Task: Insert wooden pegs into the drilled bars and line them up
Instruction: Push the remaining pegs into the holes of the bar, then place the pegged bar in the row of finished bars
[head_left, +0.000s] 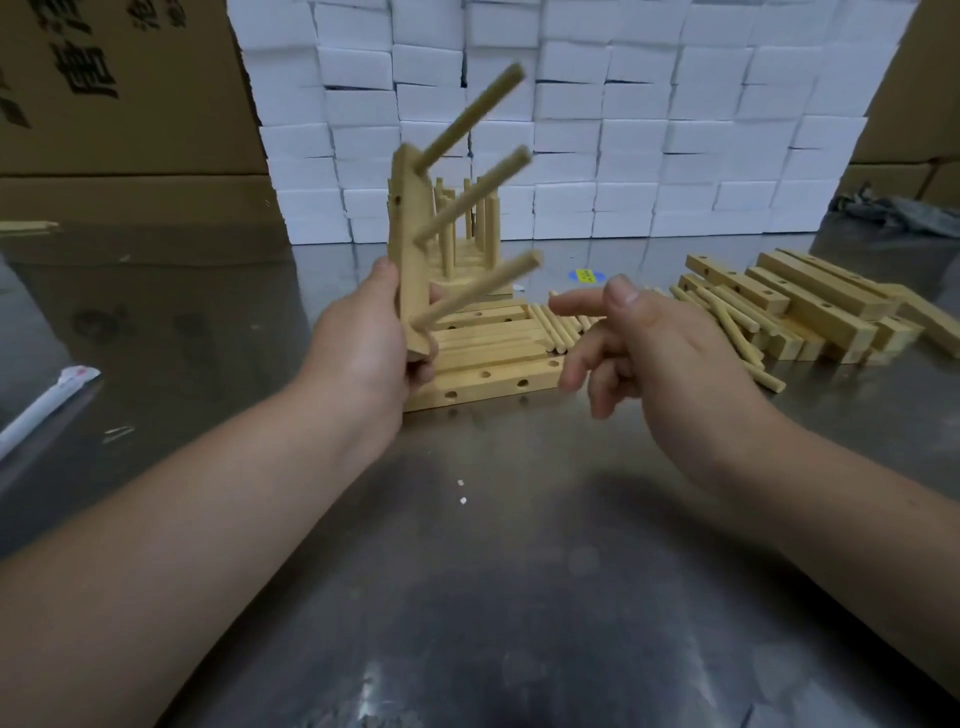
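Bar (410, 244) with three pegs (470, 200), left hand (358, 343)

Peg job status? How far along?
Done: a row of pegged bars stands at the back. In hand: left hand grips a bar with three pegs in; right hand open, empty. Left: empty drilled bars lying flat in front, a pile of bars on the right, loose pegs between.

My left hand (363, 343) around a tilted bar (410, 228) with three pegs (470, 202), loose pegs (553, 327) just beyond my right hand (670, 348) and its spread fingers (576, 309).
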